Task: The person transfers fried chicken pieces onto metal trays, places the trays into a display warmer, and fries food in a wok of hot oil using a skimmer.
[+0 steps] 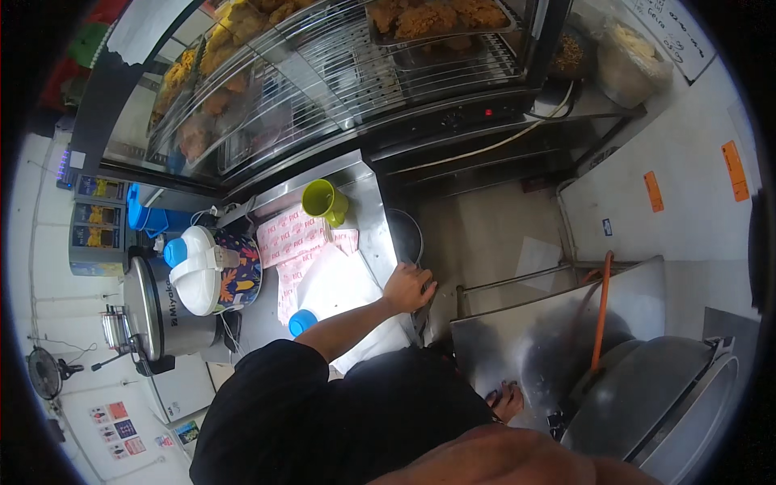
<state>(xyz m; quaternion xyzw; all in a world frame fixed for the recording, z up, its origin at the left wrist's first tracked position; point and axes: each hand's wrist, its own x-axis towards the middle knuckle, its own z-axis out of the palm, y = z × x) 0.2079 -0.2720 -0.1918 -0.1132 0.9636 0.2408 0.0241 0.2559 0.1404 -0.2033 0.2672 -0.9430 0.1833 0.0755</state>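
My left hand (409,288) lies with curled fingers at the edge of a steel counter (371,209); whether it grips the edge is unclear. My right hand (508,401) touches a stainless steel surface (494,339) with its fingers apart, holding nothing visible. Beside my left forearm are white paper sheets (339,285) and a blue round lid or cap (302,322). Red-printed wrapping papers (291,233) lie partly under the white sheets. A green plastic mug (321,199) stands at the papers' far edge.
A glass food warmer (364,130) holds trays of fried chicken (433,21) beyond the counter. On the left stand a patterned container with a white lid (239,267) and a large steel cooker (182,309). A big lidded metal vessel (642,394) and an orange hose (601,315) are at right.
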